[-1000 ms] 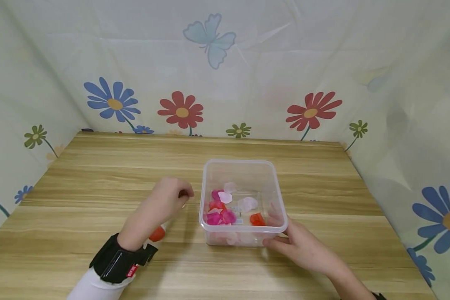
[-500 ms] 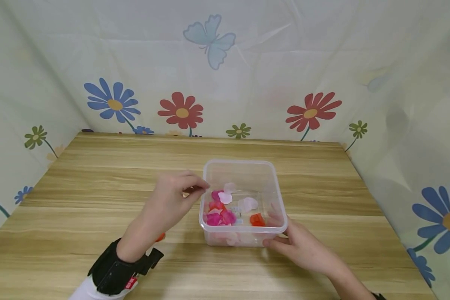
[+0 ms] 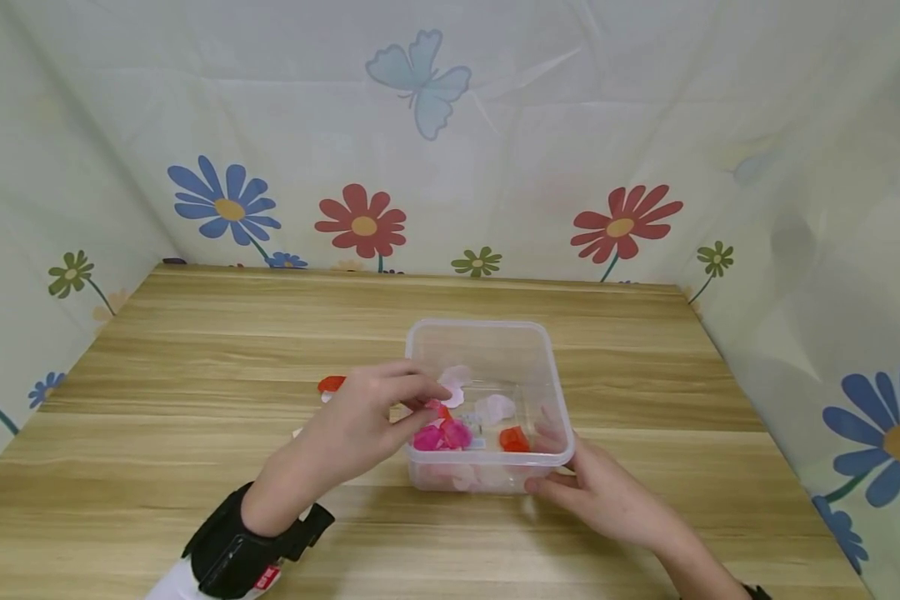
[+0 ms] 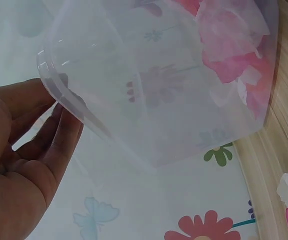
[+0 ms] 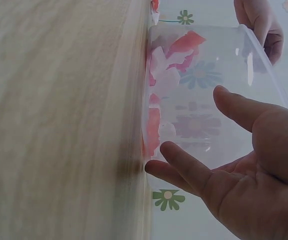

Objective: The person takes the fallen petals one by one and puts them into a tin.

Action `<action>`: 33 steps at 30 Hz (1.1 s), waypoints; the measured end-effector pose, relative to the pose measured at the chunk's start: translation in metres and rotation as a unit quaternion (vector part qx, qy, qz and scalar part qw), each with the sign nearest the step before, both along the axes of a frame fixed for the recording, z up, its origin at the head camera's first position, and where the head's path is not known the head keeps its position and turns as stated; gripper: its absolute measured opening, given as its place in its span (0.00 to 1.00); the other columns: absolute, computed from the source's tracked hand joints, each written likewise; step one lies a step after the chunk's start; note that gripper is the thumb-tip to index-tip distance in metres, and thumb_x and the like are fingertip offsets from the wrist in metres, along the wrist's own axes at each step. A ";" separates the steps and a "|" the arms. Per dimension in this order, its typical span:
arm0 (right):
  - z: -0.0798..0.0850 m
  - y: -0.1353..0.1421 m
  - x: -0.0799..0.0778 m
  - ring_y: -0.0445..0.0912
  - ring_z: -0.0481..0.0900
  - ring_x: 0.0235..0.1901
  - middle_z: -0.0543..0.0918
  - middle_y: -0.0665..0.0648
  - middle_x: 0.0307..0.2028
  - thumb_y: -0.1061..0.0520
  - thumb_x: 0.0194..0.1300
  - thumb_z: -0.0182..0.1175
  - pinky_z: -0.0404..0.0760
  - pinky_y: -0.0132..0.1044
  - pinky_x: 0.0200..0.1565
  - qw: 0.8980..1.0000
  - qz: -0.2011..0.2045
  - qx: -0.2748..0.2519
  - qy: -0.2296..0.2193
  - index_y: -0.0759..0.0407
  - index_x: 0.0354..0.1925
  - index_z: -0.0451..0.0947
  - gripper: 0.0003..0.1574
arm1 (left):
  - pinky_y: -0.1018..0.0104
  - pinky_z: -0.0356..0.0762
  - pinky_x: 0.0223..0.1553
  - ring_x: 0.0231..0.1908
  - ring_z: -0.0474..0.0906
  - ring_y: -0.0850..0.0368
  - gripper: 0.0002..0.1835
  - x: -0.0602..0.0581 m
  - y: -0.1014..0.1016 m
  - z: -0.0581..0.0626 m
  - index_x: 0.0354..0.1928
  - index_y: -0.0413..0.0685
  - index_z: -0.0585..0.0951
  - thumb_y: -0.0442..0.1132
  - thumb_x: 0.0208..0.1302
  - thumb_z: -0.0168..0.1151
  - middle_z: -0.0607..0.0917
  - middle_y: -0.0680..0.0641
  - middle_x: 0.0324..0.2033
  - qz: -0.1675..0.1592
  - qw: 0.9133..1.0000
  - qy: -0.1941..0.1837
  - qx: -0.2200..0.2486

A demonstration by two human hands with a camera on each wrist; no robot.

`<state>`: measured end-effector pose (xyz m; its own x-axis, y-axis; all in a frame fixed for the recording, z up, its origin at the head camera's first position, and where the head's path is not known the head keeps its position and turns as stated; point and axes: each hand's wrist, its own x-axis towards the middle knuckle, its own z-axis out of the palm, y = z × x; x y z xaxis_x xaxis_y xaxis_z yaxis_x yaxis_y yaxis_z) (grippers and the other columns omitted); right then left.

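Observation:
A clear plastic food box (image 3: 487,457) stands on the table, with pink, white and red artificial flower petals inside. In the head view, magenta petals (image 3: 442,435) bunch at its left and a red petal (image 3: 514,439) lies at the front right. My left hand (image 3: 371,408) reaches over the left rim, thumb and forefinger tips slightly apart above the petals. Whether a petal still touches those tips is hard to see. At the front right corner my right hand (image 3: 607,496) holds the box, thumb against the front wall and fingers along the right side, as the right wrist view also shows.
Left of the box, partly behind my left hand, a red petal (image 3: 331,383) and a white petal (image 3: 297,432) lie on the wood-grain table (image 3: 270,308). A flower-printed cloth (image 3: 487,125) hangs behind and at both sides.
My left hand has risen from the table left of the box and moved right, over its left rim. Loose petals behind that hand now show. The right hand and box stay put.

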<state>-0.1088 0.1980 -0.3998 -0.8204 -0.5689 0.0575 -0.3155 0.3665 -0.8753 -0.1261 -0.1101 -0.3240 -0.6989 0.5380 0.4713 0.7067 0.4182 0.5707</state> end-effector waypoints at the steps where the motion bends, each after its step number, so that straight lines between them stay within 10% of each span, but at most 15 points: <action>1: 0.000 0.000 0.000 0.60 0.72 0.60 0.73 0.63 0.61 0.58 0.66 0.66 0.72 0.36 0.55 1.000 0.000 0.003 0.004 0.63 0.67 0.62 0.37 | 0.75 0.77 0.38 0.35 0.79 0.66 0.13 0.000 0.000 0.000 0.43 0.44 0.86 0.27 0.55 0.73 0.82 0.55 0.40 -0.002 1.000 0.000 -0.001; 8: 0.000 0.000 0.000 0.60 0.72 0.60 0.73 0.62 0.61 0.57 0.66 0.66 0.72 0.36 0.55 1.000 0.003 0.001 0.006 0.63 0.67 0.61 0.38 | 0.76 0.76 0.40 0.37 0.80 0.65 0.14 -0.001 -0.002 0.001 0.44 0.44 0.85 0.29 0.55 0.73 0.82 0.55 0.40 0.003 1.000 0.017 0.001; 18: 0.000 0.000 -0.001 0.60 0.73 0.59 0.74 0.62 0.59 0.58 0.66 0.66 0.72 0.36 0.55 1.000 0.008 -0.006 0.005 0.62 0.66 0.62 0.36 | 0.74 0.77 0.38 0.35 0.79 0.64 0.10 -0.013 -0.023 0.002 0.42 0.44 0.84 0.32 0.58 0.72 0.82 0.55 0.36 0.116 0.992 0.050 0.012; 33: -0.001 0.000 -0.001 0.59 0.72 0.59 0.74 0.62 0.59 0.58 0.66 0.65 0.72 0.36 0.55 1.000 0.000 0.000 -0.004 0.68 0.65 0.63 0.35 | 0.65 0.78 0.41 0.42 0.79 0.50 0.15 -0.042 -0.045 -0.028 0.50 0.42 0.83 0.39 0.63 0.69 0.80 0.47 0.43 0.200 0.962 -0.115 -0.146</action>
<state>-0.1093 0.1976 -0.4006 -0.8207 -0.5691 0.0504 -0.3081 0.3666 -0.8779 -0.1681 -0.1548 -0.3520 -0.9454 0.2898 0.1493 0.3248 0.7969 0.5093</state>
